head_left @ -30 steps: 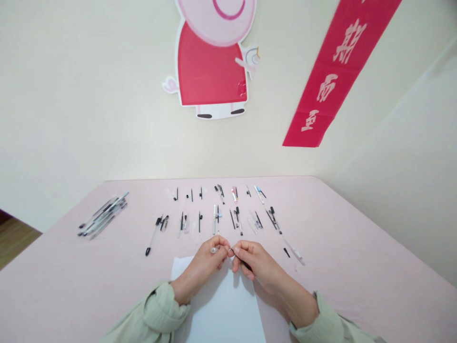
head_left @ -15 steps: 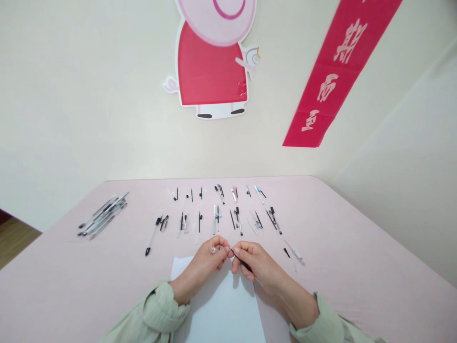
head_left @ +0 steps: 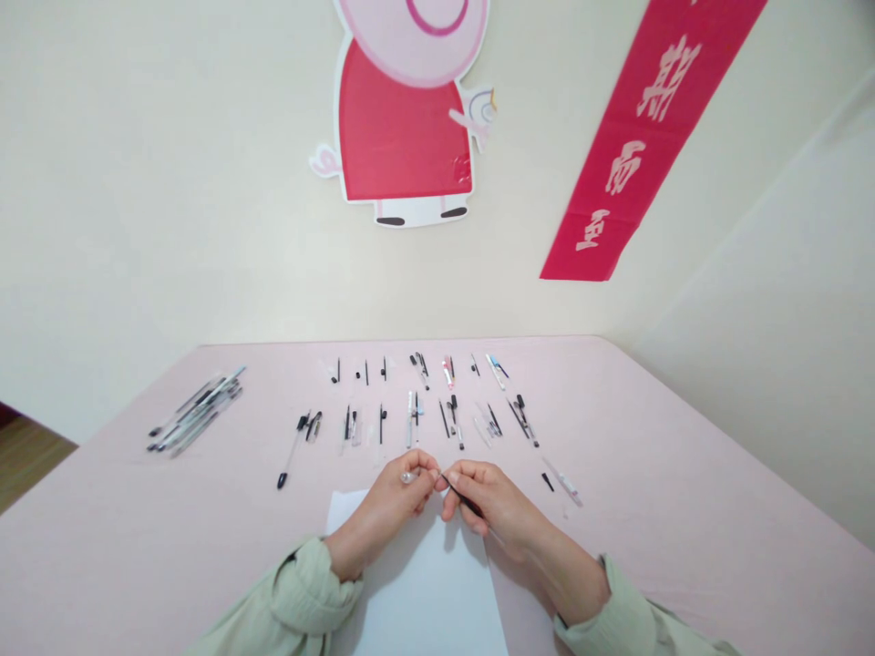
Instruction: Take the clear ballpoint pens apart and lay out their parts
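Observation:
My left hand is closed in a pinch on a small silvery pen tip. My right hand is closed on a thin black pen refill, whose front end points at the left fingertips. Both hands meet above the far edge of a white sheet of paper on the pink table. Beyond the hands lie two rows of taken-apart pen parts.
A bundle of whole pens lies at the table's far left. A single black-capped pen lies left of the hands, a clear pen barrel to the right. The wall behind carries a cartoon cutout and a red banner.
The refill shows a little more between my right fingers; the hands have barely moved.

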The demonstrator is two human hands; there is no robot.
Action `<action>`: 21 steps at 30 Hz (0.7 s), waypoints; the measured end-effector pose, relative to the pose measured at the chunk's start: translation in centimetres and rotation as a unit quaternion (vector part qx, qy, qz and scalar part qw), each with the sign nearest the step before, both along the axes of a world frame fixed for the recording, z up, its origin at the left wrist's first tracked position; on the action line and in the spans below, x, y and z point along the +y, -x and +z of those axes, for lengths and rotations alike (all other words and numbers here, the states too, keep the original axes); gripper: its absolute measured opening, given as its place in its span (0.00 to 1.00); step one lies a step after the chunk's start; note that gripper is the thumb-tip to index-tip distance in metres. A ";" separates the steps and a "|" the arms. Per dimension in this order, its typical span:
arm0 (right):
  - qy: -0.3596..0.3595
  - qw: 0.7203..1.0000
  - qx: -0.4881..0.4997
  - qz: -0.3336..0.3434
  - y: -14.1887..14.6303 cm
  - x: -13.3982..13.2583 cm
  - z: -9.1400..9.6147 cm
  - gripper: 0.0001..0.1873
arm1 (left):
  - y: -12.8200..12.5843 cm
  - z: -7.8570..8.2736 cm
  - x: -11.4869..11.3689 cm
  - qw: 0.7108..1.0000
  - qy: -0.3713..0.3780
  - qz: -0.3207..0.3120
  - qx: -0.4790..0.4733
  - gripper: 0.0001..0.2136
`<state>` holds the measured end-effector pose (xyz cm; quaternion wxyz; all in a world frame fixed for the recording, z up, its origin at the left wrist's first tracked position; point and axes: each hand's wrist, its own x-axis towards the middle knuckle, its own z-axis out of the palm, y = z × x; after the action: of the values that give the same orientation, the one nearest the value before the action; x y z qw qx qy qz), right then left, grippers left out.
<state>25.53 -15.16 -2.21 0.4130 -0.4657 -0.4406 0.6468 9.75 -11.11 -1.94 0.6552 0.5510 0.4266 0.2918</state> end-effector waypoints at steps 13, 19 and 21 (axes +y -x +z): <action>-0.002 1.000 -0.001 0.002 0.0 -0.1 0.1 0.18 | 0.0 0.2 0.1 1.000 0.011 -0.018 0.006 0.08; -0.003 1.000 -0.025 0.004 0.0 -0.2 0.3 0.18 | 0.3 -0.7 0.5 0.995 -0.086 -0.033 0.043 0.07; -0.006 1.000 -0.024 0.007 0.0 -0.2 0.3 0.18 | 0.4 -0.8 0.5 0.992 -0.112 -0.035 0.051 0.07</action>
<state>25.55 -15.35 -1.89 0.4010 -0.4753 -0.4576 0.6356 9.34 -10.58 -2.75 0.5765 0.6499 0.4044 0.2861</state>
